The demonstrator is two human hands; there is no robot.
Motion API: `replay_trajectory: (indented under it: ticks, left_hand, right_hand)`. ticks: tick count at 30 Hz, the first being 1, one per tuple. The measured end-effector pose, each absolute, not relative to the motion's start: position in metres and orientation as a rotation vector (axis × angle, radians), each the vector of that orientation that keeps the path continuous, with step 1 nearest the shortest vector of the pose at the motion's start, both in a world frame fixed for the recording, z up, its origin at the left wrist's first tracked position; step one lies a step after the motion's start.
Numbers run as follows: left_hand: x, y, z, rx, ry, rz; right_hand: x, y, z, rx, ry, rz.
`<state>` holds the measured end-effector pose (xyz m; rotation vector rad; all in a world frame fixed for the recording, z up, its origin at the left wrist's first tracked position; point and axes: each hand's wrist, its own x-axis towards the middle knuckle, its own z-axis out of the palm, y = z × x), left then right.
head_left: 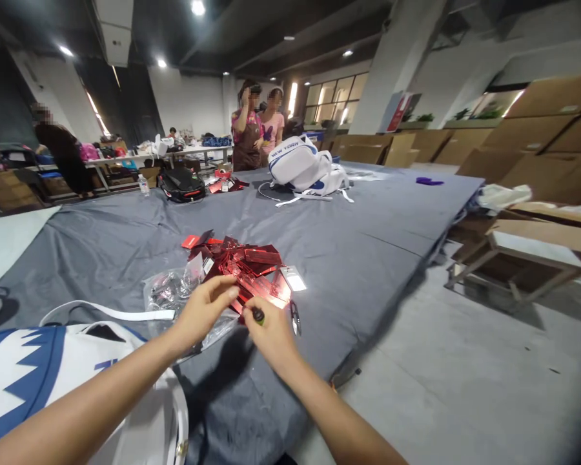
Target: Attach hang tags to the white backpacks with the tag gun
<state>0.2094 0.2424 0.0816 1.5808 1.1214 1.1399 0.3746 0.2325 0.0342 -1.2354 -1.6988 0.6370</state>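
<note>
My left hand [204,309] hovers at the near edge of a pile of shiny red hang tags [244,261], its thumb and fingers slightly apart with nothing visible between them. Close beside it, my right hand [272,332] is closed around a small dark tool with a yellow-green part [258,315]; its kind is mostly hidden by the fingers. Left of the pile lies a clear plastic bag [172,287] with small dark pieces inside. A white card [294,279] and small black-handled scissors [295,318] lie right of the tags. Beneath my left forearm is a white-and-blue backpack [77,368].
Farther back on the grey-covered table [348,258] are a white backpack [305,165], a black bag [181,185], a bottle [143,185] and a purple item [429,181]. Two people stand behind it. A stool [537,248] and cardboard boxes [552,135] are at right.
</note>
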Motion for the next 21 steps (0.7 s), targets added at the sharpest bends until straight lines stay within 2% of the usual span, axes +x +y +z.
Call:
replay_trajectory:
  ticks: [5, 9, 12, 14, 17, 19, 21]
  left_hand:
    - [0.197, 0.146, 0.100, 1.579, 1.124, 1.205]
    - [0.164, 0.073, 0.122, 1.409, 1.190, 1.481]
    - [0.124, 0.020, 0.139, 1.293, 1.286, 1.741]
    - [0.095, -0.021, 0.149, 1.261, 1.390, 1.880]
    - [0.057, -0.088, 0.156, 1.222, 1.509, 1.990]
    - [0.037, -0.129, 0.148, 1.174, 1.601, 1.894]
    - [0.023, -0.163, 0.128, 1.097, 1.691, 1.621]
  right_hand:
    - [0.342, 0.152, 0.066, -0.962, -1.656, 0.836]
    - [0.339, 0.084, 0.098, -0.929, -1.592, 0.911]
    - [0.340, 0.049, 0.103, -0.958, -1.446, 0.874]
    - [0.333, 0.027, 0.091, -0.971, -1.443, 0.935]
    - [0.309, -0.006, 0.054, -0.964, -1.698, 1.274]
    - [0.288, -0.025, 0.023, -0.944, -1.912, 1.472]
    - [0.268, -0.040, -0.006, -0.937, -2.075, 1.461]
